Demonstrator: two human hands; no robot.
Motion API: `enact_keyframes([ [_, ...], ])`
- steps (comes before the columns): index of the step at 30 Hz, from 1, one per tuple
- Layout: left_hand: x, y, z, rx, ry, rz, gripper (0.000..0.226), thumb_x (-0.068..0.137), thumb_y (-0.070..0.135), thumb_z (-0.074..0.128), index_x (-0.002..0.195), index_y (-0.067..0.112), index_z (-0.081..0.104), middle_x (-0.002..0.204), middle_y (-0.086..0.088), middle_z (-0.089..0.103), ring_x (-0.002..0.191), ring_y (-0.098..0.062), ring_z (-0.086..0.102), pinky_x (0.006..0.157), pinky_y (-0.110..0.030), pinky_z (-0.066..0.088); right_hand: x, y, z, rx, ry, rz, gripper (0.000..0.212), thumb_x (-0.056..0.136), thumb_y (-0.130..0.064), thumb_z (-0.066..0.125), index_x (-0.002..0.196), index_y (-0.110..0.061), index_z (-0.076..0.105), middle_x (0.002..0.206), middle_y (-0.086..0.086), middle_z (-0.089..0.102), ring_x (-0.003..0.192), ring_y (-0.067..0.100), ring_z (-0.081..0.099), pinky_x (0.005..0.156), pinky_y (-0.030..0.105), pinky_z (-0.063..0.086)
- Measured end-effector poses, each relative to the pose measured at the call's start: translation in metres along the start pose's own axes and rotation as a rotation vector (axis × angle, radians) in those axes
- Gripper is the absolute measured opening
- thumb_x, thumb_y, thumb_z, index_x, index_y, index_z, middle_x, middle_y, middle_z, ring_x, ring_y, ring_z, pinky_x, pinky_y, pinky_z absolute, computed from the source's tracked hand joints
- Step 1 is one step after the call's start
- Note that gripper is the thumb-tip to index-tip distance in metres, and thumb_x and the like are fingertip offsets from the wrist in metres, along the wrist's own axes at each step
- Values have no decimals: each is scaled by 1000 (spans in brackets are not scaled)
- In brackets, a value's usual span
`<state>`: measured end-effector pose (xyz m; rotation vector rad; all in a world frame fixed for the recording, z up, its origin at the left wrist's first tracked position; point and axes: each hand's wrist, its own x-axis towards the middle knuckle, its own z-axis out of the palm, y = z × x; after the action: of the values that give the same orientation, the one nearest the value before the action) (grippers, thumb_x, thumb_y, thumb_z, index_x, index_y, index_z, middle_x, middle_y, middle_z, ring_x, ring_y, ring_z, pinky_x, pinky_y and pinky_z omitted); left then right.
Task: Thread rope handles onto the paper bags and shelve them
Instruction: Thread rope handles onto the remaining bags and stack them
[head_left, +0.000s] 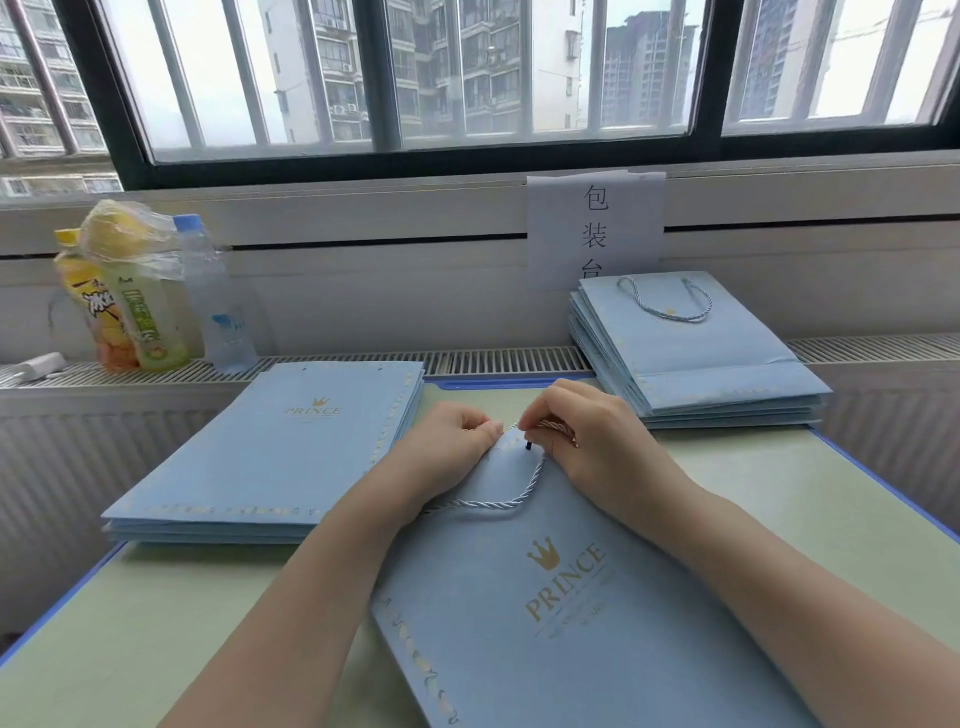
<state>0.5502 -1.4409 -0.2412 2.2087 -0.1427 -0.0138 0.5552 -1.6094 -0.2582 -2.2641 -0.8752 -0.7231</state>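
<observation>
Head view: a pale green table (779, 525) with a blue edge stands under a window, both forearms reaching over it.
Bottles (150, 296): three drink bottles on the ledge at far left, one with a plastic bag over its top.
Left stack (275, 457): flat blue paper bags printed PRINCE, piled on the table left of the hands; no handle shows on the top one.
Left hand (447, 441): fingers curled, thumb and fingertips pressed on the top edge of the bag in front; whether they pinch the rope I cannot tell.
Bag (571, 597): flat blue paper bag lying tilted on the table under both forearms, its top edge at the hands.
Rope (498, 501): twisted pale blue cord looping across the bag just below the hands, running up to the right fingers.
Right hand (582, 436): fingers curled, pinching the rope by its dark tip at the bag's top edge, almost touching the left hand.
Right stack (696, 353): blue bags piled at the far right corner, a rope handle on the top one.
Paper sign (595, 228): taped to the wall behind that pile.
</observation>
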Motion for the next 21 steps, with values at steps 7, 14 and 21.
enact_keyframes([
  [7,0,-7,-13,-366,-223,-176,19,97,6,47,92,3,65,85,-15,61,65,-20,54,60,-24,44,-1,-5,7,56,-60,-1,10,82,-16,63,82,-10,71,83,-1,62,78,15,58,71,24,44],
  [14,-1,-12,-20,-536,-504,-176,38,89,-13,39,112,2,66,97,-18,66,67,-23,66,63,-28,57,0,-9,3,147,-44,96,17,83,-9,69,83,-22,59,78,-18,56,78,-2,52,70,8,36],
  [21,1,-14,-20,-545,-503,-183,20,92,-1,49,102,-1,66,80,-12,69,59,-18,65,57,-25,55,0,-9,0,165,-54,79,8,86,-14,67,82,-19,63,80,-13,59,77,1,52,70,11,37],
])
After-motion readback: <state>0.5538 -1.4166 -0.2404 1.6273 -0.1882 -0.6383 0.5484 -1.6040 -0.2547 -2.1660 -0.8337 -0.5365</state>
